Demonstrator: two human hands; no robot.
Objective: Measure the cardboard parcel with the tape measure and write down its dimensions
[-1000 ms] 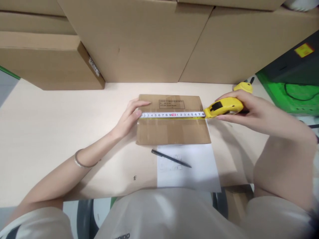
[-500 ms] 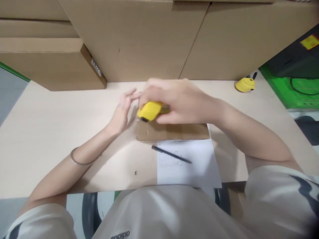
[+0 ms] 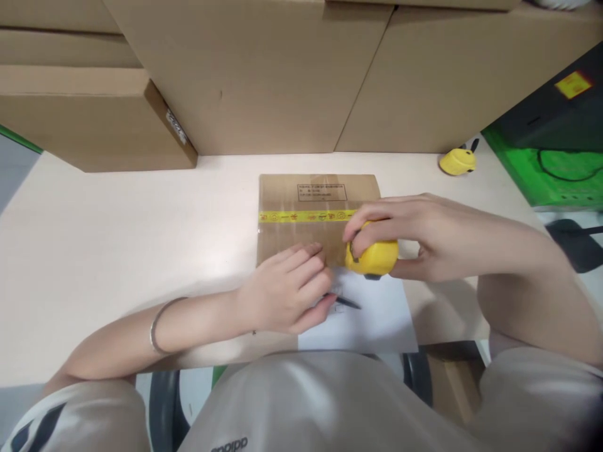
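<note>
A yellow tape measure (image 3: 375, 254) is in my right hand (image 3: 419, 235), whose fingers wrap over its top and side. It is held by the front right part of a small cardboard box (image 3: 280, 235) with a yellow printed tape strip across its top. My left hand (image 3: 289, 289) lies low at the box's front edge, fingers curled. A black pen (image 3: 348, 302) sticks out between its thumb and index finger; the hand hides the rest of the pen. Beneath is a white paper sheet (image 3: 377, 326) with faint drawn marks, partly under the box.
Large cardboard boxes (image 3: 268, 81) stand along the back of the table (image 3: 117, 238), with a flatter carton (image 3: 94, 125) at the left. A second yellow tape measure (image 3: 456, 162) sits at the back right. Beyond the right edge is a green surface (image 3: 513, 169).
My right hand has moved right and toward me with the tape measure, uncovering the box top. My left hand has come from the box's left side down to the pen, its fingers now curled.
</note>
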